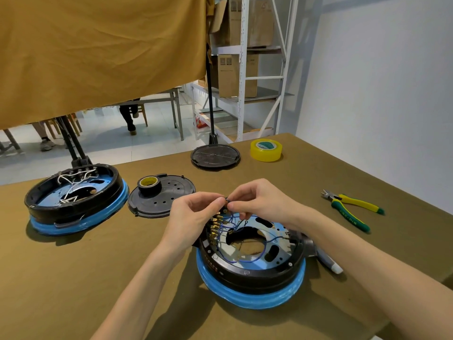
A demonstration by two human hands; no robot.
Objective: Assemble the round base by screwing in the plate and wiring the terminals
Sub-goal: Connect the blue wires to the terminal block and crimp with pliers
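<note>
A round black base (pixel 252 273) wrapped in blue film sits in front of me on the olive table. Inside it lies a shiny metal plate (pixel 277 260) with cut-outs, a row of brass terminals (pixel 215 227) along its left rim, and thin blue wires (pixel 245 260) looping across. My left hand (pixel 193 214) and my right hand (pixel 259 200) meet above the terminal row. Both pinch the end of one blue wire (pixel 226 199) between thumb and fingers. The wire's ring lug is hidden by my fingertips.
A second round base (pixel 73 197) with white wires stands at the left. A black perforated cover (pixel 169 195) carries a roll of black tape (pixel 148 184). Farther back lie another black cover (pixel 215 154) and clear yellow tape (pixel 266 150). Green-yellow cutters (pixel 353 208) lie right; a grey tool (pixel 326 260) pokes out behind the base.
</note>
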